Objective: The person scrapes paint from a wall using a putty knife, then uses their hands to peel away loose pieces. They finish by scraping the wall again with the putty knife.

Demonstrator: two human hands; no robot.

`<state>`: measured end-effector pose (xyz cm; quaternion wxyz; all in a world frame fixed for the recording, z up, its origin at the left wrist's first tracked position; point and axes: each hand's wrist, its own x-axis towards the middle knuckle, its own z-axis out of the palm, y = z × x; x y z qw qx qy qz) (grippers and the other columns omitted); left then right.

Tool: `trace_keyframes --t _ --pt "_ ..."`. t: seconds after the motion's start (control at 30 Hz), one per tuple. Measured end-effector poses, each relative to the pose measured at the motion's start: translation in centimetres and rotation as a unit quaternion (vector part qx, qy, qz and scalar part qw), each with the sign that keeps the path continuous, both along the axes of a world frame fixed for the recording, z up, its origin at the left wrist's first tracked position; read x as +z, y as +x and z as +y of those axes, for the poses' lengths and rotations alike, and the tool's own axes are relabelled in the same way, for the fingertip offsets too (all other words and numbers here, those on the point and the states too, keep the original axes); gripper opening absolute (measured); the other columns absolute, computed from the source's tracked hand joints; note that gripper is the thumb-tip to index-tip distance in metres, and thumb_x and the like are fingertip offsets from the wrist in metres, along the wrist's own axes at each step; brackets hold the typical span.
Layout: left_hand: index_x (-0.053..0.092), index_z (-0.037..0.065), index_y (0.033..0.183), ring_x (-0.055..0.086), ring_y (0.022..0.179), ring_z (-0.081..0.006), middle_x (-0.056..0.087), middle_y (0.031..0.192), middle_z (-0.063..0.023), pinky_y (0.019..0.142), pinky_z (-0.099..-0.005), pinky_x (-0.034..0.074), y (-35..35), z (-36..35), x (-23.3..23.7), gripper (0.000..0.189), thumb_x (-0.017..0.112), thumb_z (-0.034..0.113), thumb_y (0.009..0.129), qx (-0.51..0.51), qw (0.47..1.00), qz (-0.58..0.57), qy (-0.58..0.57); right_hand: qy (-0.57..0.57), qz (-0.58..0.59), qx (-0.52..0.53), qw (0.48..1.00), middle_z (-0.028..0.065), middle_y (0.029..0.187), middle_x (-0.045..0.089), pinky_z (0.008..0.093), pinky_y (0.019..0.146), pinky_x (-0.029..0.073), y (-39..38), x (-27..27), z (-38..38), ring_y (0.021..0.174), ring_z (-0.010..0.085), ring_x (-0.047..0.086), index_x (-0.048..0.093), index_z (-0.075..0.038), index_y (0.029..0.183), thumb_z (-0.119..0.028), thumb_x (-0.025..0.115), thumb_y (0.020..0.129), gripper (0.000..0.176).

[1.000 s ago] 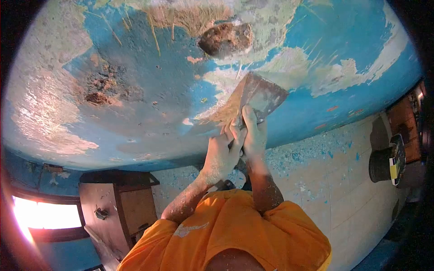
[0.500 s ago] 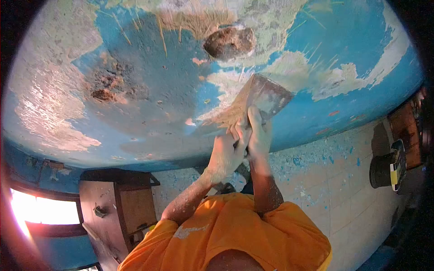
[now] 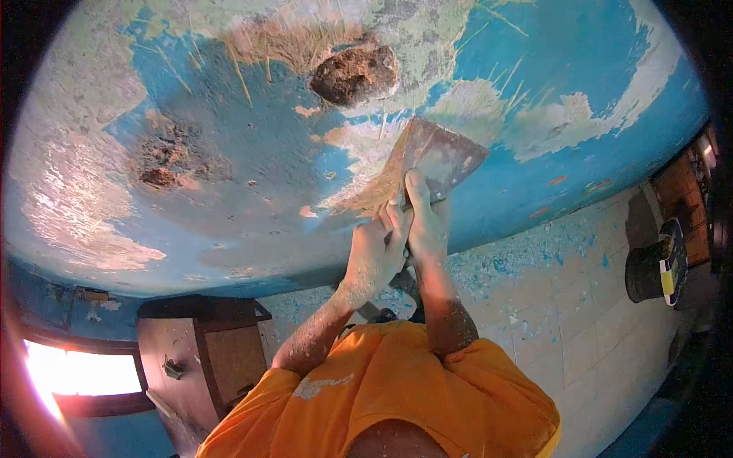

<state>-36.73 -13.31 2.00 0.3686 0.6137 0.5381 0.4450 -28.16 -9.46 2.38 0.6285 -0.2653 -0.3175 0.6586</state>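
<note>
A wide, dusty scraper (image 3: 447,156) lies with its blade against the wall, by the edge of a bare patch in the blue paint. My right hand (image 3: 428,221) is closed around its handle, the thumb stretched up onto the base of the blade. Beside it, my left hand (image 3: 372,258) is closed at the handle too, its fingers pressed up against the right hand. Most of the handle is hidden by my hands. The wall (image 3: 282,145) has flaking blue paint and scratched pale patches. Above the scraper is a dark, rough hole (image 3: 355,75).
Another broken spot (image 3: 172,156) marks the wall at left. Paint flakes (image 3: 527,263) litter the tiled floor (image 3: 588,320). A brown cabinet (image 3: 175,366) stands at lower left near a bright window (image 3: 88,372). A dark bucket-like container (image 3: 645,273) is at right.
The view has shifted, so the wall's holes appear farther left. Relative to them, the scraper and both hands have moved slightly right. Both hands keep their grip.
</note>
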Motion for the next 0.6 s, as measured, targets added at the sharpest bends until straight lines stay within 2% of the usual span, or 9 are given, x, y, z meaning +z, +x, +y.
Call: trace_keyframes --t 0.13,0.2,0.23,0.33,0.43,0.5,0.6 --pt "0.047 -0.002 0.073 0.045 0.040 -0.0079 0.046 0.048 -0.0021 0.037 -0.0256 0.035 0.2 0.0 -0.4 0.036 0.037 0.027 0.092 0.019 0.998 0.022 0.047 0.011 -0.025 -0.062 0.998 -0.0002 0.069 0.053 0.0256 0.055 0.040 0.0 -0.9 0.3 0.060 0.0089 0.049 0.055 -0.005 0.075 -0.023 0.055 0.084 0.020" --pt "0.047 -0.002 0.070 0.046 0.040 -0.0079 0.047 0.049 -0.0028 0.037 -0.0255 0.036 0.1 1.1 1.3 0.038 0.036 0.026 0.093 0.023 0.997 0.070 -0.037 0.004 -0.093 -0.044 0.995 0.0002 0.072 0.053 0.0260 0.055 0.040 0.3 0.4 1.0 0.060 0.0093 0.048 0.056 -0.004 0.078 -0.023 0.054 0.084 0.021" --pt "0.048 -0.002 0.068 0.046 0.041 -0.0081 0.048 0.050 -0.0039 0.038 -0.0256 0.036 0.2 1.2 1.2 0.039 0.035 0.025 0.093 0.019 0.998 0.045 0.047 -0.003 -0.095 -0.040 0.995 0.0002 0.072 0.053 0.0260 0.055 0.040 0.4 0.1 0.5 0.060 0.0093 0.048 0.056 -0.004 0.078 -0.023 0.054 0.084 0.021" --pt "0.049 -0.002 0.068 0.045 0.041 -0.0085 0.049 0.050 -0.0040 0.038 -0.0259 0.037 0.7 -0.5 0.5 0.039 0.034 0.024 0.093 0.037 0.998 0.012 0.045 0.035 -0.081 -0.071 0.994 -0.0007 0.072 0.053 0.0263 0.056 0.039 0.1 -0.6 0.1 0.062 0.0085 0.047 0.057 -0.004 0.078 -0.024 0.054 0.084 0.021" --pt "0.049 -0.002 0.069 0.045 0.041 -0.0088 0.048 0.049 -0.0041 0.039 -0.0263 0.037 0.1 -0.1 1.0 0.041 0.032 0.025 0.094 0.014 0.999 0.030 0.017 -0.016 -0.030 -0.068 0.997 -0.0005 0.071 0.053 0.0259 0.057 0.038 -0.2 -1.2 -0.4 0.064 0.0072 0.046 0.057 -0.004 0.076 -0.024 0.054 0.085 0.022" --pt "0.050 -0.002 0.070 0.045 0.041 -0.0090 0.047 0.048 -0.0041 0.039 -0.0264 0.037 0.2 -0.5 1.3 0.041 0.031 0.026 0.094 0.004 0.999 0.037 -0.003 0.027 -0.033 -0.018 0.999 -0.0006 0.067 0.053 0.0246 0.054 0.037 0.3 0.4 -0.1 0.061 0.0061 0.045 0.055 -0.005 0.073 -0.022 0.053 0.085 0.021" --pt "0.049 -0.002 0.070 0.044 0.040 -0.0089 0.046 0.048 -0.0040 0.038 -0.0267 0.037 0.2 0.1 2.2 0.042 0.031 0.026 0.094 -0.013 1.000 0.023 0.016 0.003 -0.037 -0.058 0.998 -0.0004 0.064 0.053 0.0238 0.049 0.035 -0.5 -0.5 -0.1 0.055 0.0057 0.044 0.054 -0.006 0.069 -0.021 0.053 0.085 0.022"
